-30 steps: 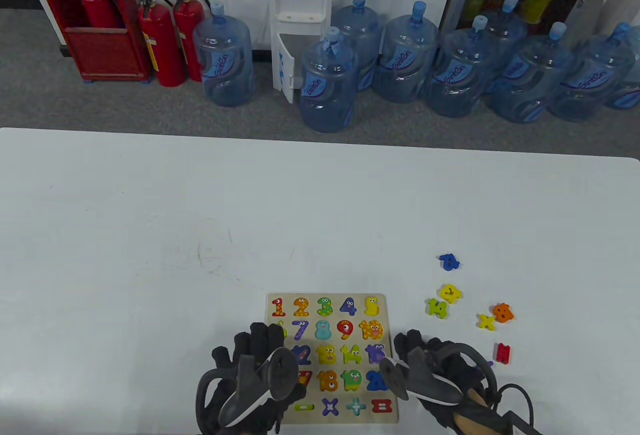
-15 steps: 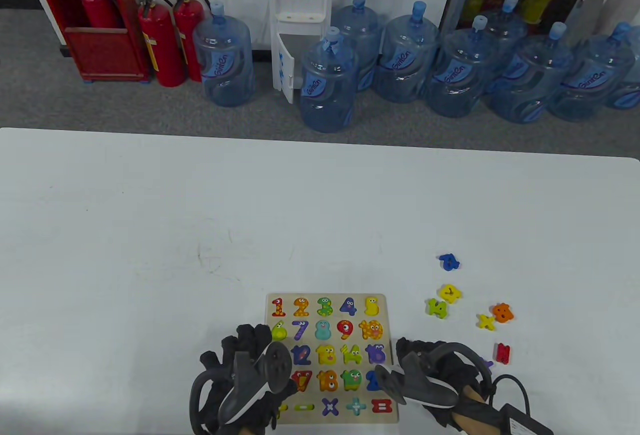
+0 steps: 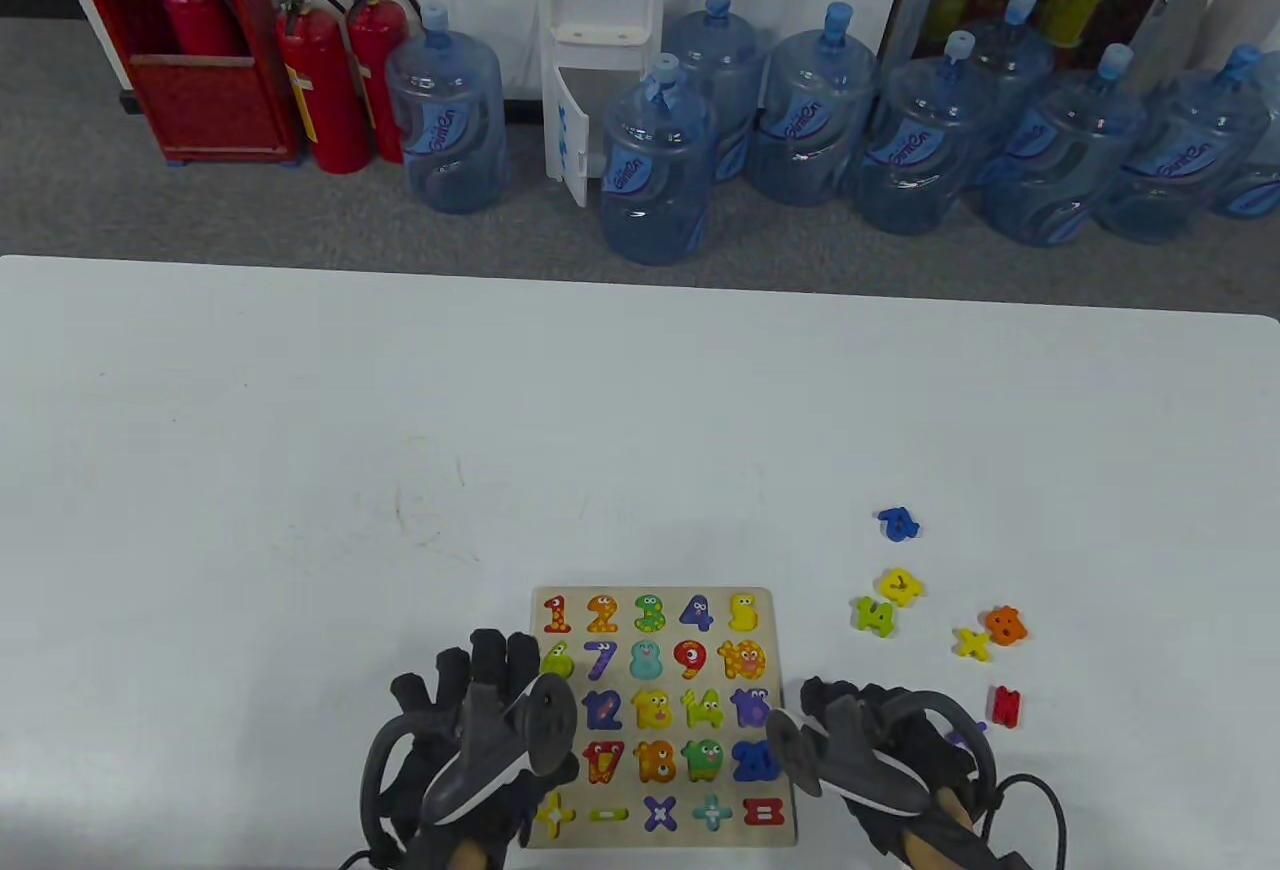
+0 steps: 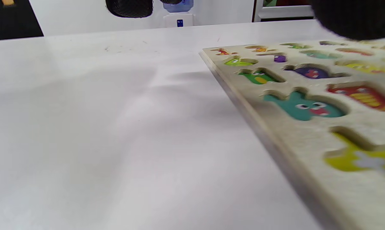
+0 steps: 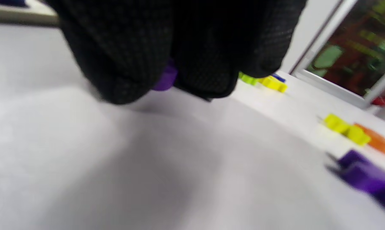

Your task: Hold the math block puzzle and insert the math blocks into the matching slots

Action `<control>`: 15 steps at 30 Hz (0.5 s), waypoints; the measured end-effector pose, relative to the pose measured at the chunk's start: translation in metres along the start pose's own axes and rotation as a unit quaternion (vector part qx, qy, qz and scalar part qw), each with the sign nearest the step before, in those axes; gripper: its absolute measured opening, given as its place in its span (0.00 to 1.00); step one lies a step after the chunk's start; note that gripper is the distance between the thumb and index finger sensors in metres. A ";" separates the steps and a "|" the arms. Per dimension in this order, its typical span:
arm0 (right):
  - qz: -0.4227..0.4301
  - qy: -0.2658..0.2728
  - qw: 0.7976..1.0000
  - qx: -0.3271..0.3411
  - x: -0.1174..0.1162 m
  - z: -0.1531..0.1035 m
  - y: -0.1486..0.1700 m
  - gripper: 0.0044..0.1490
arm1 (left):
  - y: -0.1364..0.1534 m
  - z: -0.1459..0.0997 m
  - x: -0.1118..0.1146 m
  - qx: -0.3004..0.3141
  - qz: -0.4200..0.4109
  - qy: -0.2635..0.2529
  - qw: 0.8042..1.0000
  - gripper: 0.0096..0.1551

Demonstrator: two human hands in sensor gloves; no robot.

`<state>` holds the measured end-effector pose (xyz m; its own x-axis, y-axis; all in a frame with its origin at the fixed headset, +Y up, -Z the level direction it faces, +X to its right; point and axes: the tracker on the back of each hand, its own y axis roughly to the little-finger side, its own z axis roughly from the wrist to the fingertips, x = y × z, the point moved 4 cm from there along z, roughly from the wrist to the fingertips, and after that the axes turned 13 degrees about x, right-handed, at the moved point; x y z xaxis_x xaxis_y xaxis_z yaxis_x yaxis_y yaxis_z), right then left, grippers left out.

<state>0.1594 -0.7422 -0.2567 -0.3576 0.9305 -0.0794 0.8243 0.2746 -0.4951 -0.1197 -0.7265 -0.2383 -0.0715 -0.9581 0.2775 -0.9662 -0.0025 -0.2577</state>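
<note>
The wooden puzzle board (image 3: 770, 600) lies flat near the table's front edge, its slots printed with coloured numbers and signs. It also shows in the left wrist view (image 4: 307, 140). My left hand (image 3: 487, 672) lies with spread fingers at the board's left edge, over the left column. My right hand (image 3: 832, 702) is just off the board's right edge, fingers curled. In the blurred right wrist view its fingers (image 5: 122, 64) pinch a purple block (image 5: 165, 79) just above the table.
Loose blocks lie right of the board: blue (image 3: 898, 523), yellow (image 3: 900, 587), green 14 (image 3: 875, 616), yellow cross (image 3: 971, 643), orange (image 3: 1006, 624), red (image 3: 1005, 706), and a purple one (image 5: 365, 175) beside my right hand. Water bottles stand on the floor beyond the table.
My left hand has slid left, uncovering the red 17 slot and the yellow plus. My right hand has pulled back slightly from the board's right edge.
</note>
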 end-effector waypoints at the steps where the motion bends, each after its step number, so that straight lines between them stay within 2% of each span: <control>1: 0.011 -0.004 1.000 -0.012 -0.001 0.000 0.002 0.48 | 0.000 0.004 0.002 0.006 -0.004 -0.002 1.000 0.62; 6: 0.010 -0.004 0.999 -0.050 0.000 0.001 0.002 0.47 | 0.003 0.011 0.009 0.035 -0.053 0.027 0.998 0.62; 15: 0.059 0.041 0.996 -0.059 0.008 -0.001 0.005 0.45 | 0.003 0.010 0.008 0.037 -0.056 0.017 0.998 0.61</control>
<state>0.1608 -0.7337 -0.2590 -0.2225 0.9732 -0.0583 0.9060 0.1843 -0.3811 -0.1209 -0.7370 -0.2462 0.0259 -0.9403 0.3394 -0.9478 -0.1311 -0.2908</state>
